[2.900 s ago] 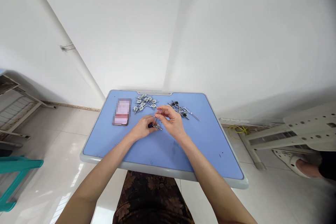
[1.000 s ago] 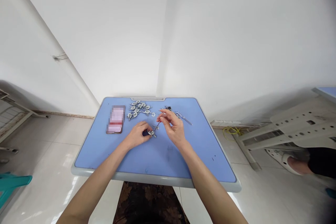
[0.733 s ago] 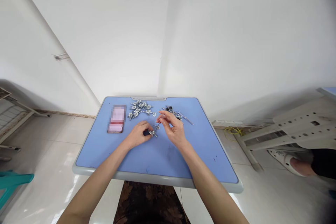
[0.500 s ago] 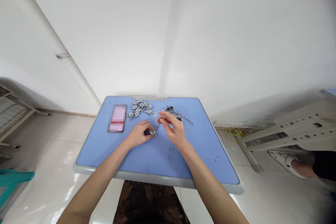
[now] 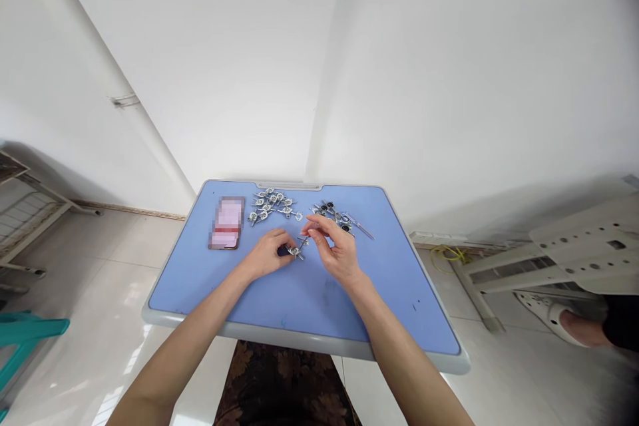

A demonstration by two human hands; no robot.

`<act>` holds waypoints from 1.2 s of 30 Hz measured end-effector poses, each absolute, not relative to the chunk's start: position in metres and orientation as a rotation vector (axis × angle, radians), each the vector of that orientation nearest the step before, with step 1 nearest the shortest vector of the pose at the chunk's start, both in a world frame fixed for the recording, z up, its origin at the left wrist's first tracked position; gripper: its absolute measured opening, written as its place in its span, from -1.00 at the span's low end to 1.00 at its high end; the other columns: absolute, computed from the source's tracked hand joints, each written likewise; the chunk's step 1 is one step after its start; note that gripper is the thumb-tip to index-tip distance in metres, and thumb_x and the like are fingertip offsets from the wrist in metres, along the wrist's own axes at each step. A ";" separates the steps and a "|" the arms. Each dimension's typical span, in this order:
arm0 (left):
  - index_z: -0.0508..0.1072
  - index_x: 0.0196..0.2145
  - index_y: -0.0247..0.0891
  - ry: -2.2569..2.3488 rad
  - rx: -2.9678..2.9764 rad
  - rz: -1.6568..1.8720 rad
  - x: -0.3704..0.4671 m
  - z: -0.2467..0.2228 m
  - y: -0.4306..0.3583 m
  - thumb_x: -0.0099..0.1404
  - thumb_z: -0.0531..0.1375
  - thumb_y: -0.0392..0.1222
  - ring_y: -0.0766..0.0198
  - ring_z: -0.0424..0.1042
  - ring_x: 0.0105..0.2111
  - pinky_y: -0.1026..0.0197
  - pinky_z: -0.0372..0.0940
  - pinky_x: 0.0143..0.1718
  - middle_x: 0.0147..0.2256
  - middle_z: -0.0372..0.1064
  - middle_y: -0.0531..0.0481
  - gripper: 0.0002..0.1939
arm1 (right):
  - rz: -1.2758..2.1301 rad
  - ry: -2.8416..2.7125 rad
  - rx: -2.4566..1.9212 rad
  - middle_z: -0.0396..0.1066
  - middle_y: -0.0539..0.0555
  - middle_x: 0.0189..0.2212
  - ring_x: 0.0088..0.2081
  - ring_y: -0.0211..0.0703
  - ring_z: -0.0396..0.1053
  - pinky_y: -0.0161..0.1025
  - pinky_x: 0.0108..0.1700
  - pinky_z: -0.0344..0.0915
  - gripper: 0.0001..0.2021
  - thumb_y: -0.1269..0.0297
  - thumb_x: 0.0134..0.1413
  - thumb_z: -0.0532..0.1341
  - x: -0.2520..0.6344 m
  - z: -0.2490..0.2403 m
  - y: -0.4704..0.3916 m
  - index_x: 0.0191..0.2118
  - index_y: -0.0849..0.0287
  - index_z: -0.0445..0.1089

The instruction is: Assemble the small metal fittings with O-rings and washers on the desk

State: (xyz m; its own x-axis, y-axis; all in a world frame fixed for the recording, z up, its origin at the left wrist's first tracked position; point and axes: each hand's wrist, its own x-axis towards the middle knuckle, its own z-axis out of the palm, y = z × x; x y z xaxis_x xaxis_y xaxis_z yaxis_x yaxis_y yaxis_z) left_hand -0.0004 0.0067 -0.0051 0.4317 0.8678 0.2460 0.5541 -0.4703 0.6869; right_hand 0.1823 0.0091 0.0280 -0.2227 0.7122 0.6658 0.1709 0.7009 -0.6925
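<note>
1. Where the two forearms meet over the blue plastic desk top with its grey rim, both hands work at one small assembly near the desk's middle.
2. Left hand: fingers curled down, pinching a small silver metal fitting with a dark end against the desk surface.
3. Right hand: thumb and forefinger closed on a thin metal pin, the other fingers loosely spread. The pin's lower end sits just beside the fitting; whether the two touch cannot be told.
4. Far side of the desk, left of centre: a loose cluster of small silver metal clips, apart from both hands.
5. Far side, right of centre: a second cluster of metal parts with black round pieces, just beyond the right hand's fingertips, with a slim silver rod lying at its right edge.
6. Left of the clips: a pink rectangular phone, flat on the desk, screen blurred.
7. Right of the desk, on the tiled floor: another person's foot in a white perforated clog, beside a pale perforated frame.
</note>
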 end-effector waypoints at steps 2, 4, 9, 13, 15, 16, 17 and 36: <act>0.43 -0.31 -0.27 1.196 2.179 0.806 -0.001 -0.005 0.007 0.09 0.23 -0.40 0.27 0.32 -0.34 0.24 0.23 -0.28 -0.36 0.32 0.03 -0.83 | 0.587 -1.776 -0.701 0.46 0.06 -0.32 -0.30 -0.21 0.47 -0.20 -0.21 0.45 -0.73 0.38 0.25 0.06 0.182 0.027 0.009 0.03 0.07 0.31; 0.43 -0.31 -0.27 1.193 2.179 0.810 -0.001 -0.006 0.007 0.10 0.23 -0.39 0.27 0.32 -0.33 0.24 0.23 -0.27 -0.35 0.32 0.03 -0.84 | 0.582 -1.794 -0.696 0.46 0.07 -0.31 -0.28 -0.21 0.47 -0.20 -0.21 0.45 -0.72 0.39 0.25 0.06 0.182 0.025 0.010 0.04 0.08 0.31; 0.43 -0.31 -0.27 1.186 2.185 0.802 -0.001 -0.005 0.007 0.10 0.23 -0.39 0.26 0.32 -0.32 0.24 0.23 -0.26 -0.36 0.32 0.03 -0.84 | 0.553 -1.775 -0.691 0.45 0.06 -0.33 -0.30 -0.22 0.47 -0.22 -0.22 0.45 -0.72 0.41 0.24 0.07 0.182 0.026 0.010 0.04 0.07 0.31; 0.43 -0.31 -0.26 1.196 2.183 0.806 -0.001 -0.004 0.006 0.10 0.23 -0.40 0.27 0.32 -0.32 0.24 0.23 -0.26 -0.36 0.32 0.04 -0.84 | 0.542 -1.775 -0.683 0.45 0.05 -0.33 -0.32 -0.23 0.47 -0.23 -0.24 0.45 -0.71 0.42 0.24 0.07 0.183 0.026 0.011 0.04 0.06 0.31; 0.43 -0.31 -0.27 1.194 2.184 0.811 -0.001 -0.005 0.006 0.09 0.23 -0.39 0.27 0.32 -0.33 0.24 0.23 -0.26 -0.36 0.32 0.04 -0.83 | 0.547 -1.791 -0.687 0.46 0.06 -0.32 -0.30 -0.22 0.47 -0.22 -0.23 0.45 -0.71 0.41 0.24 0.07 0.182 0.025 0.011 0.04 0.07 0.31; 0.43 -0.31 -0.27 1.191 2.184 0.815 -0.001 -0.005 0.007 0.10 0.23 -0.39 0.27 0.32 -0.33 0.24 0.23 -0.26 -0.35 0.32 0.04 -0.84 | 0.547 -1.797 -0.690 0.47 0.06 -0.32 -0.30 -0.21 0.47 -0.21 -0.22 0.45 -0.71 0.41 0.24 0.07 0.182 0.025 0.011 0.05 0.07 0.31; 0.43 -0.31 -0.27 1.187 2.185 0.817 -0.001 -0.006 0.007 0.10 0.23 -0.39 0.27 0.32 -0.32 0.24 0.23 -0.26 -0.35 0.33 0.04 -0.84 | 0.546 -1.803 -0.693 0.47 0.06 -0.31 -0.29 -0.21 0.47 -0.21 -0.22 0.46 -0.71 0.41 0.24 0.07 0.182 0.025 0.011 0.05 0.07 0.31; 0.42 -0.36 -0.26 1.208 2.175 0.817 0.000 -0.009 0.007 0.14 0.23 -0.33 0.23 0.32 -0.31 0.21 0.22 -0.26 -0.37 0.36 0.03 -0.93 | 0.420 -1.797 -0.746 0.46 0.02 -0.38 -0.38 -0.22 0.43 -0.22 -0.29 0.45 -0.74 0.37 0.19 0.14 0.171 0.023 0.013 -0.01 0.04 0.37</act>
